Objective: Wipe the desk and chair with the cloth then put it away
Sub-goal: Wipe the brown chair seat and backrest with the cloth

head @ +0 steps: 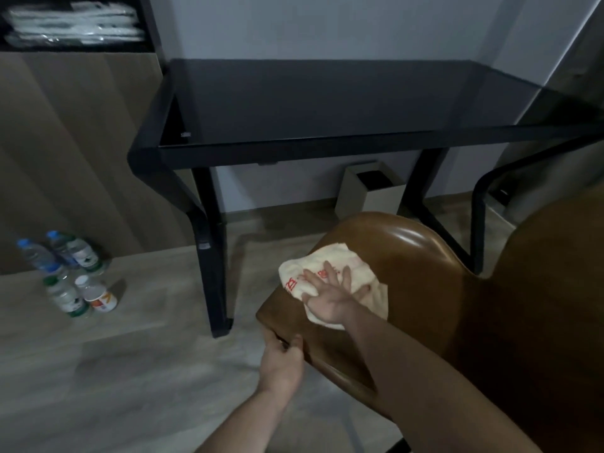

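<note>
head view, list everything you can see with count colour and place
desk: one, black with a dark glossy top, against the wall ahead
chair: one, brown and shiny, in front of the desk at lower right
cloth: one, cream with red print, flat on the chair seat
bottles: about five, clear plastic with blue, green and white caps, on the floor at left
bin: one, beige with a dark inside, on the floor under the desk
shelf: one, dark, upper left, holding blurred white packets
floor: pale wood
wall panel: brown wood, at left
left hand: grips the front edge of the chair seat
right hand: fingers spread, presses on the cloth
</note>
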Tool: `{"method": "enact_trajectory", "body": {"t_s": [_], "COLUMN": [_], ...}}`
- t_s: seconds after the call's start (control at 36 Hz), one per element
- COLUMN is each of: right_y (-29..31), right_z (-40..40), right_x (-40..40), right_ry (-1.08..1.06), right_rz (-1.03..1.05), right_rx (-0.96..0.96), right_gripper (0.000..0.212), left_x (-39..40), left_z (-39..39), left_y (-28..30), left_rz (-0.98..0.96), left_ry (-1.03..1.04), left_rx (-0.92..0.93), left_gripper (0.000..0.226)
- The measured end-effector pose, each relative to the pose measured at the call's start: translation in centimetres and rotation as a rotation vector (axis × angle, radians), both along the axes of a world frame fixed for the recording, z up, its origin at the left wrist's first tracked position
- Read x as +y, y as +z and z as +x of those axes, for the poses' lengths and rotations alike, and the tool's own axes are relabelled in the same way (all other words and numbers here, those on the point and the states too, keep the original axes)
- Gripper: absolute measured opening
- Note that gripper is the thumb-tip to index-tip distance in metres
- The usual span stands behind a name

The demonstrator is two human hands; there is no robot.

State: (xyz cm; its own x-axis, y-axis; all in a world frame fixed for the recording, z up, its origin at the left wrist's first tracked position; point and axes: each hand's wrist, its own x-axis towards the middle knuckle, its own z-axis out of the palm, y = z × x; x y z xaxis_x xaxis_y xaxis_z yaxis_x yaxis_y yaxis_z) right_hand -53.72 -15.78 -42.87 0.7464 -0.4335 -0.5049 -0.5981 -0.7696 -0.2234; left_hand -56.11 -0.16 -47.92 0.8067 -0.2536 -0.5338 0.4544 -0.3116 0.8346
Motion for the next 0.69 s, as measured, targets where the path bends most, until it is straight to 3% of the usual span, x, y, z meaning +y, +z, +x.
{"method": "enact_trajectory", "body": {"t_s": [0.19, 0.33, 0.44, 0.69], "right_y": [1.0, 2.0, 1.0, -0.8], "right_z": [-0.6, -6.5, -8.4, -12.2], "right_x": [-5.6, -9.7, -7.1, -0.1], "right_ry": [-0.098, -0.462, -0.628, -0.345], "right_rz": [-0.045, -0.048, -0.069, -0.02], "right_rx": [-0.006, 0.038, 0.108, 0.146], "right_gripper": [0.063, 0.075, 0.09, 0.068], "left_x": [-0.5, -0.7, -1.4, -0.9], "left_z": [2.5, 2.6, 2.4, 2.8], "left_y": [1.4, 1.6, 3.0, 3.6], "left_rz": [0.045, 0.026, 0.063, 0.104], "left_ry": [-0.085, -0.115, -0.092, -0.103], "left_rx": [-0.015, 0.025, 0.021, 0.054], "left_gripper": [0.055, 0.056, 0.051, 0.047]}}
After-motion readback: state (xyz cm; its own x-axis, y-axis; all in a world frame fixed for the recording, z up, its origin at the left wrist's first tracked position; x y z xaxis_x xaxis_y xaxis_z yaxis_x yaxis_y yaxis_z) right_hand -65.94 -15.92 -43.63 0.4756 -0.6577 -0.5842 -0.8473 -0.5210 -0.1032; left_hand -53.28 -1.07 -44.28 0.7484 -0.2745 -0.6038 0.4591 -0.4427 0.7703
